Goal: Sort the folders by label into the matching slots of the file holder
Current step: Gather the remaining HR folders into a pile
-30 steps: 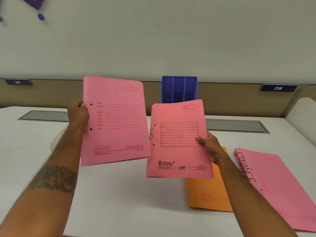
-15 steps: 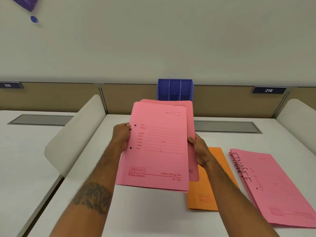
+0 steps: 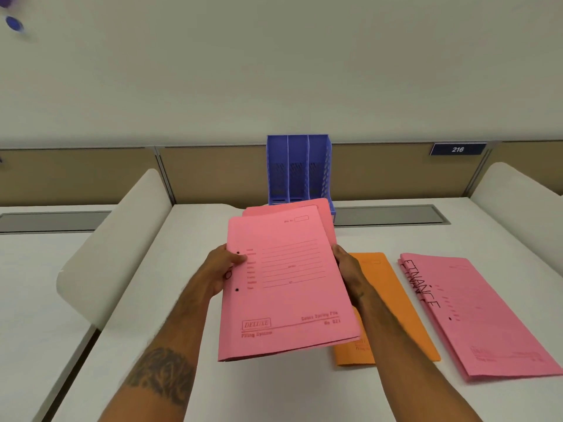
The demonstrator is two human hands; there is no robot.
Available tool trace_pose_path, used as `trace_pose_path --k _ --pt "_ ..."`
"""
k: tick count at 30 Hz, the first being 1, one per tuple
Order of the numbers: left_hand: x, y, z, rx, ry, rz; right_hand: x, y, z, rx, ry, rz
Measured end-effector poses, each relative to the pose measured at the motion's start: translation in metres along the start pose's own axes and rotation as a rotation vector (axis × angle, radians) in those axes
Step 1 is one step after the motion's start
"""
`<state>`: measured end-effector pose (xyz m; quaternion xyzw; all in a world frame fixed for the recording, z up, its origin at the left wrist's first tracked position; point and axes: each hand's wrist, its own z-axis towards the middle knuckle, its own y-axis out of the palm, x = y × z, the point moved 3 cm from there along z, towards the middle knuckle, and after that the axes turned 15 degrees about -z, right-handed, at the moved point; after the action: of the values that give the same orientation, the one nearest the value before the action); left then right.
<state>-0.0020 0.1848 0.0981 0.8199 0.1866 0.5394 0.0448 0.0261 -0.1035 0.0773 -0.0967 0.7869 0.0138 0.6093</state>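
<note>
Holding a pair of pink folders (image 3: pixel 289 284) one over the other, the person has them lifted above the white desk (image 3: pixel 213 391), just in front of the blue file holder (image 3: pixel 300 169); the rear folder's top edge overlaps the holder's lower front. The left hand (image 3: pixel 221 269) grips the pair's left edge, on the side left of the holder, with the thumb curled over the front cover beside a punched hole. The right hand (image 3: pixel 347 269) clasps the opposite edge, thumb at the rim and fingers hidden beneath, so I cannot tell how they lie. The front cover shows printed form lines and the word DELUXE. In front of the holder and to its right, an orange folder (image 3: pixel 393 300) lies flat on the desk, partly under the right forearm. Farther right of the holder lies a pink stack (image 3: pixel 487 315) hand-lettered FINANCE along its near edge. The holder stands against the tan partition, with a plate reading 216 (image 3: pixel 457 149) to its right.
</note>
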Motion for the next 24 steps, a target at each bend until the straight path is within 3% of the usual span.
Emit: trace_pose_path --k 6,11,19,24 --pt "-0.007 -0.016 0.008 0.043 0.256 0.111 0.023 0.019 0.006 -0.219 0.002 0.074" --pt "-0.008 -0.02 0.022 0.093 0.419 0.4 0.039 0.024 0.016 -0.183 0.01 0.02" --pt "-0.036 -0.011 0.042 0.237 0.427 0.504 0.063 0.031 0.035 -0.164 0.057 -0.034" --pt "-0.048 -0.021 0.051 0.42 0.388 0.679 0.076 0.035 0.037 -0.153 0.102 -0.089"
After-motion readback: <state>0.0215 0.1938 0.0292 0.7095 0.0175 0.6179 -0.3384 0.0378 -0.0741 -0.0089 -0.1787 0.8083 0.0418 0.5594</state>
